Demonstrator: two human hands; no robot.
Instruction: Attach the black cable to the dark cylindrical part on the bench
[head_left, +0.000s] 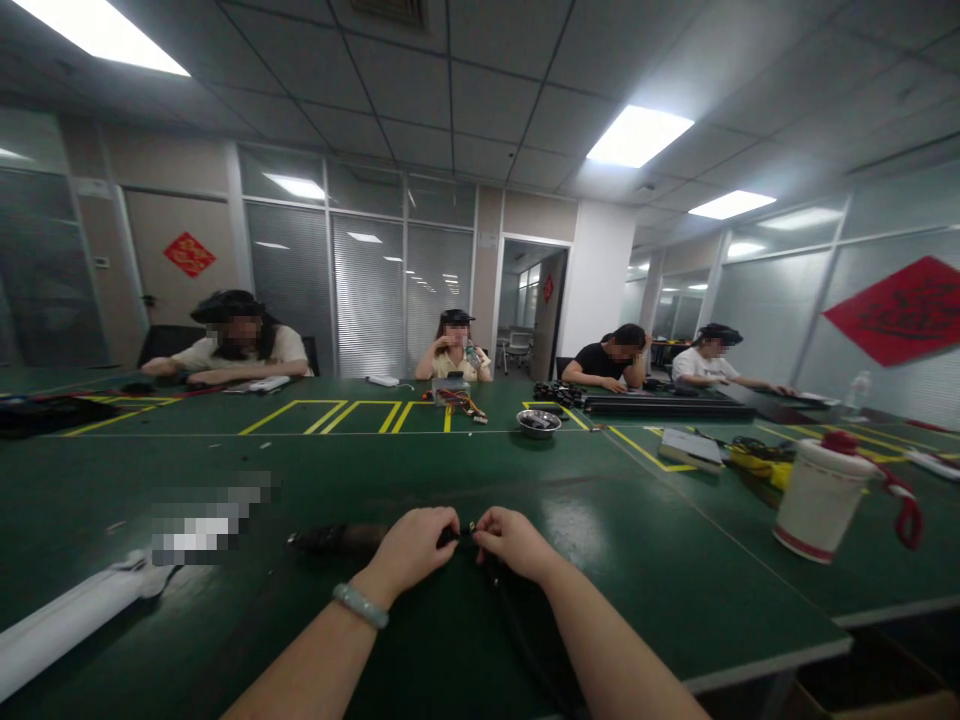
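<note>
My left hand point(416, 550), with a bracelet on the wrist, has its fingers closed around the end of a dark tube-like piece point(337, 537) that lies on the green table. Close beside it, my right hand point(516, 545) is closed in a pinch on a small yellowish tip point(472, 527), too small to name for certain. A black cable point(525, 635) runs from under the right hand toward the table's near edge. The two hands are a little apart, both low over the table. Fingers partly hide what each one grips.
A long white object point(75, 615), partly blurred out, lies at left. Further off are a metal bowl point(538, 424), a box with wires point(451, 390), a white box point(690, 450) and black bars point(667, 406). A white cup point(821, 500) stands at right. Several people sit across the table.
</note>
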